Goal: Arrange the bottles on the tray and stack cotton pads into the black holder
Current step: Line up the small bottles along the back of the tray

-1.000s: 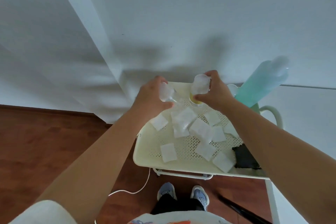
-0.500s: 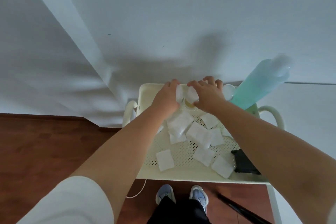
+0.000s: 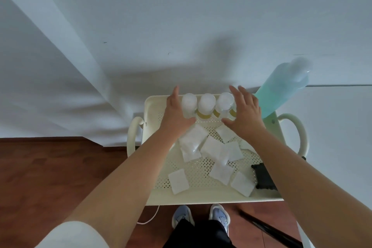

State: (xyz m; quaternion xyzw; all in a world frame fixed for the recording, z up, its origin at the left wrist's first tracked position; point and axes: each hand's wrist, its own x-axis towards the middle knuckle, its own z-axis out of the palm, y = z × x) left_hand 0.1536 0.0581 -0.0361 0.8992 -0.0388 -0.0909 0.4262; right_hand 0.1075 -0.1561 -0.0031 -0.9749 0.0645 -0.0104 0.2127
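While both hands (image 3: 177, 115) (image 3: 244, 113) bracket the small bottles (image 3: 206, 104) with fingers spread and released, the person should press inward evenly, aligning the row along the tray (image 3: 201, 200) edge.

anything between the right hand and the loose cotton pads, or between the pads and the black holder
Nothing visible blocks either path. The right hand hovers open beside the small bottles, with the cotton pads lying bare just below it. The black holder sits uncovered at the tray's right edge.

A single head view looks steeply down and forward from above the person. The cream tray (image 3: 153, 197) sits centre-right, fairly near below, the white wall (image 3: 201, 16) beyond it at the far side, the wooden floor (image 3: 50, 177) and shoes (image 3: 181, 214) at the near edge.
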